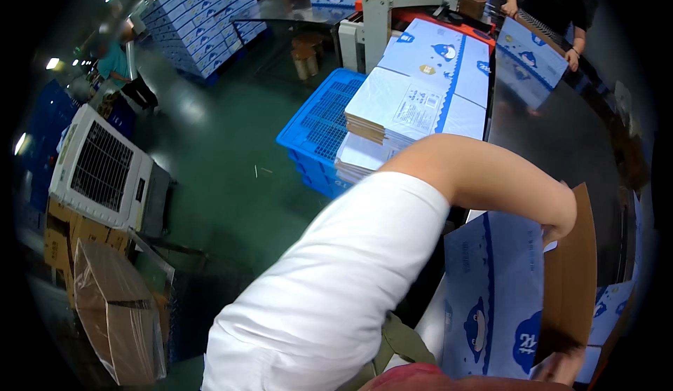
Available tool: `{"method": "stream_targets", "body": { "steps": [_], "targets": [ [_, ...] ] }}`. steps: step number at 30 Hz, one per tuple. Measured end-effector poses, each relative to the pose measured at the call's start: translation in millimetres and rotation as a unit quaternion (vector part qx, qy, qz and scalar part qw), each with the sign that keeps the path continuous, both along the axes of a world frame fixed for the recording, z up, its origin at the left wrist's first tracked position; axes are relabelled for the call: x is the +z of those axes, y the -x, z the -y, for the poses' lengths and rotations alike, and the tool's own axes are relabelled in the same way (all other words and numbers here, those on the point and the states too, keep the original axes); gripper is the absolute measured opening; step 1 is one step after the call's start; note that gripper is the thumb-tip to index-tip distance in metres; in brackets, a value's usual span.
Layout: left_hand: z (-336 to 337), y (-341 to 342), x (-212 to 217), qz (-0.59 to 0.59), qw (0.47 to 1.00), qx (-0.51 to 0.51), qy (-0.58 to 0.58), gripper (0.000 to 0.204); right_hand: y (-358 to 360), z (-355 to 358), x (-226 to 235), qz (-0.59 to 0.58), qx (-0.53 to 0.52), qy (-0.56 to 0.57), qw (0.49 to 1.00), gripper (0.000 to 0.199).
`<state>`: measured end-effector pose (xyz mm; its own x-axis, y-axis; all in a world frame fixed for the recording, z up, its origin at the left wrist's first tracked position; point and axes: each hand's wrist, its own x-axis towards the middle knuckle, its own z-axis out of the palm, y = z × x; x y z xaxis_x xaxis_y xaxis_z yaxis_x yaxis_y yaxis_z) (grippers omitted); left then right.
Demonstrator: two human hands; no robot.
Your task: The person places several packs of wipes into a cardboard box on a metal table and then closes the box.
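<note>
A blue-and-white printed cardboard box (491, 286) stands open-topped in front of me at the lower right, its brown inside showing. My left arm, in a white sleeve, reaches across to its far end. There my left hand (559, 221) is bent over the rim with its fingers closed on the cardboard, their tips partly hidden. At the near end my right hand (561, 367) grips the box's edge, partly cut off by the lower frame edge. Beyond my left arm lie stacked flat box blanks (399, 104) with the same print.
Left of the blanks stands a blue plastic crate (319, 121). A dark metal table (540, 153) runs along the right, where another person holds a printed box (529, 62). A white machine (378, 26) is behind the blanks. An air cooler (105, 167) and stacked boxes (200, 23) stand left.
</note>
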<state>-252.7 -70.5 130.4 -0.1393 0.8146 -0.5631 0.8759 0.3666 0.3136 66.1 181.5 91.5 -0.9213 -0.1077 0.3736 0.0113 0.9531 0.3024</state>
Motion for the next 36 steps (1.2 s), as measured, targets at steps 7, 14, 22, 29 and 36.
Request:
{"method": "stream_targets", "body": {
  "steps": [7, 14, 22, 29, 36],
  "targets": [
    [54, -18, 34, 0.122, 0.992, -0.035, -0.029, 0.105, 43, 10, -15, -0.086, 0.02, -0.154, 0.984, 0.065],
    [27, 9, -23, -0.193, 0.935, 0.193, -0.225, 0.108, 78, 32, 83, 0.054, -0.141, 0.266, 0.952, 0.067],
    [69, -10, -119, -0.051, 0.524, 0.522, -0.672, 0.089, 8, 21, -45, 0.212, -0.027, 0.083, 0.973, 0.092],
    [-23, -225, -256, 0.49, 0.589, 0.281, -0.578, 0.103, -79, 71, -43, 0.002, -0.073, 0.407, 0.911, 0.056],
    [25, -128, -3, 0.135, 0.864, 0.06, -0.482, 0.041, -45, 129, -184, -0.024, -0.213, 0.674, 0.707, 0.031]
  ]
}}
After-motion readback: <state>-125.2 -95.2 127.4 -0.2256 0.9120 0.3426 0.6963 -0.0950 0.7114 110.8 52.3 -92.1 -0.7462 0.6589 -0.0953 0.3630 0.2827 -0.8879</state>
